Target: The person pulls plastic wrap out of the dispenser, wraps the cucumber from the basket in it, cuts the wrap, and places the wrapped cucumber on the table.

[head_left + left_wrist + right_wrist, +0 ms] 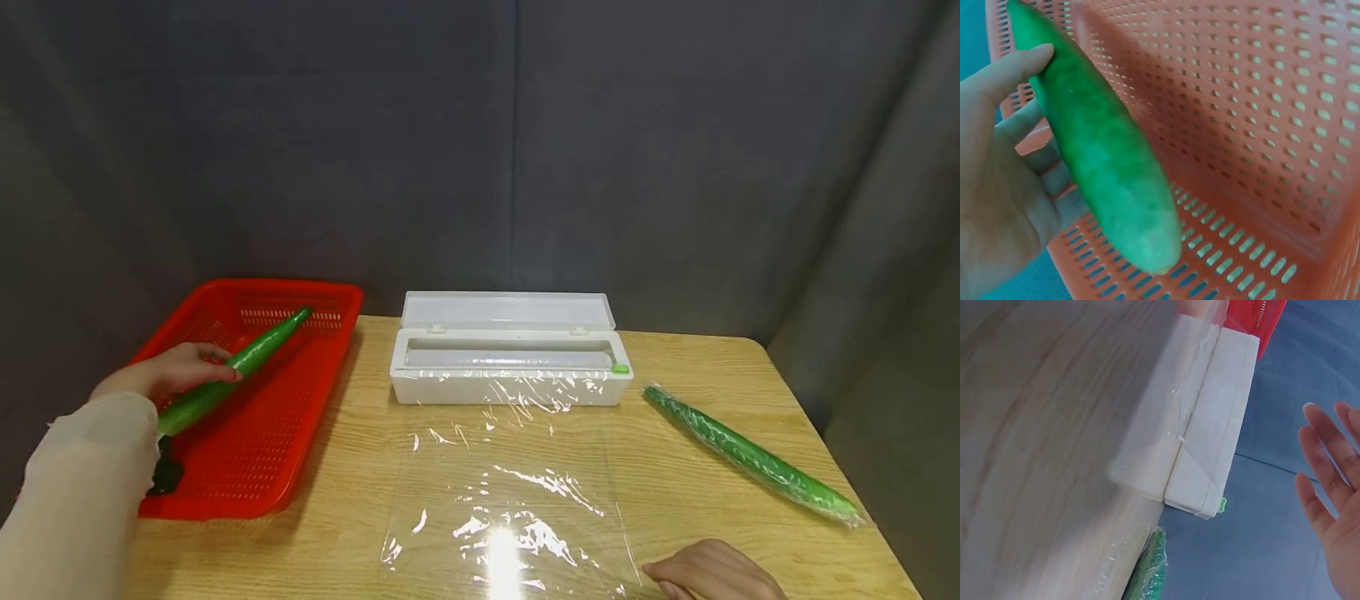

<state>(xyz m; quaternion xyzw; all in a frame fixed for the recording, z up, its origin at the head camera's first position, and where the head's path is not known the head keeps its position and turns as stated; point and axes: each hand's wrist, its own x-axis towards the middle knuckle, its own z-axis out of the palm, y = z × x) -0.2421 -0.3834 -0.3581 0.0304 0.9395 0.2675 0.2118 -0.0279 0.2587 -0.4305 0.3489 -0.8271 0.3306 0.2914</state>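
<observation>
Over the red plastic basket [318, 433], my left hand [168, 372] grips a green cucumber [262, 350] between thumb and fingers. The left wrist view shows the cucumber [1107, 147] tilted, its pale end towards the basket's slotted floor. A sheet of clear cling film [442, 487] lies across the wooden table, drawn from a white film dispenser [510, 390] with its lid raised. Beside the film's right edge is my right hand [712, 570]; in the right wrist view its fingers [1329, 434] are spread and hold nothing.
A cucumber wrapped in film [750, 458] lies slantwise at the table's right side. Something dark green [167, 471] sits in the basket's near left corner, partly hidden by the left sleeve. A grey curtain [480, 150] hangs behind the table [337, 533].
</observation>
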